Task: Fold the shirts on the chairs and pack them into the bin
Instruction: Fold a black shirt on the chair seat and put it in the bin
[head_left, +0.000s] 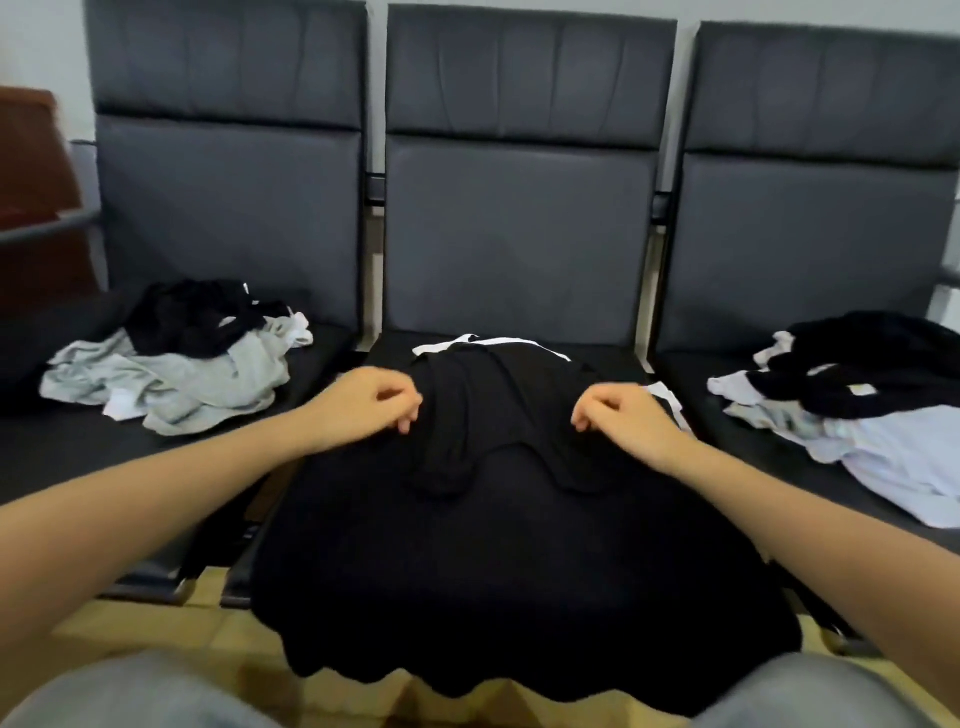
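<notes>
A: Folding the black shirt (498, 499) on the middle chair (519, 239)?

B: Yes; left hand (371, 402) and right hand (621, 413) pinch its folded-in sleeves. Next, probably fold the hem up.

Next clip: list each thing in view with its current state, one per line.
Black shirt: spread on middle chair, hem hanging over front.
Left hand: fingers curled at the shirt.
Right hand: fingers curled at the shirt.
Left pile: crumpled, unfolded.
Right pile: heaped, unfolded.
</notes>
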